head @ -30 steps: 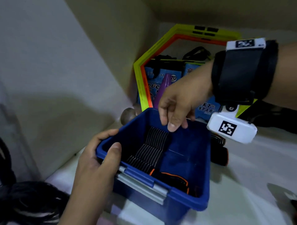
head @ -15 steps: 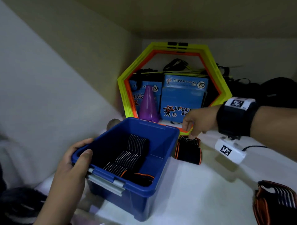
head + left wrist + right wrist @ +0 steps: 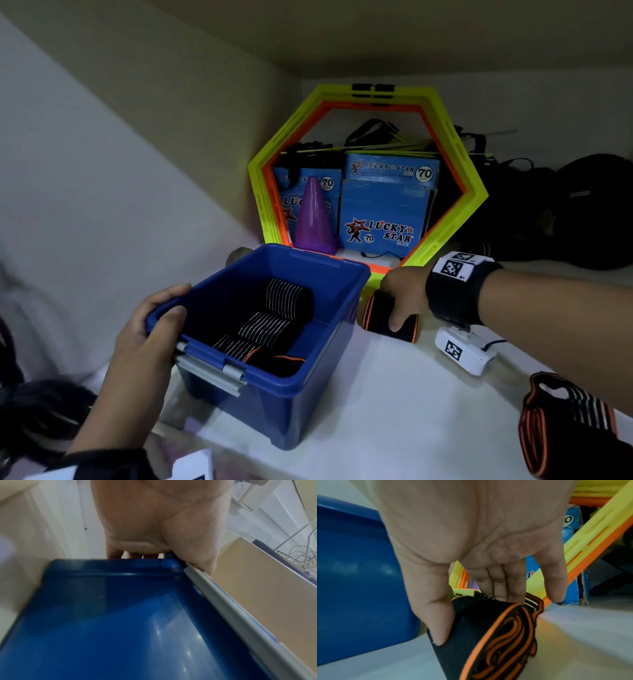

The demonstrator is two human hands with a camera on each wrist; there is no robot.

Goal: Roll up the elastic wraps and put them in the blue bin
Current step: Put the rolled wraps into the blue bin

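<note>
The blue bin (image 3: 329, 346) stands on the white shelf with several rolled black striped wraps (image 3: 274, 315) inside. My left hand (image 3: 154, 329) grips the bin's near left corner, thumb over the rim (image 3: 171, 562). Just right of the bin lies a rolled black wrap with orange edges (image 3: 380, 317). My right hand (image 3: 397, 301) pinches this roll (image 3: 488, 635), thumb on one side and fingers on the other. Another loose black-and-orange wrap (image 3: 565, 421) lies at the lower right under my forearm.
A yellow-and-orange hexagon frame (image 3: 368, 178) leans against the back wall with blue Lucky Star boxes (image 3: 387, 205) and a purple cone (image 3: 313, 216) inside it. Dark bags (image 3: 565, 212) fill the back right. A wall stands close on the left.
My right hand left the space over the bin, moved right and down, and took hold of the rolled wrap beside it. The view pulled back. My left hand stayed on the bin's corner.
</note>
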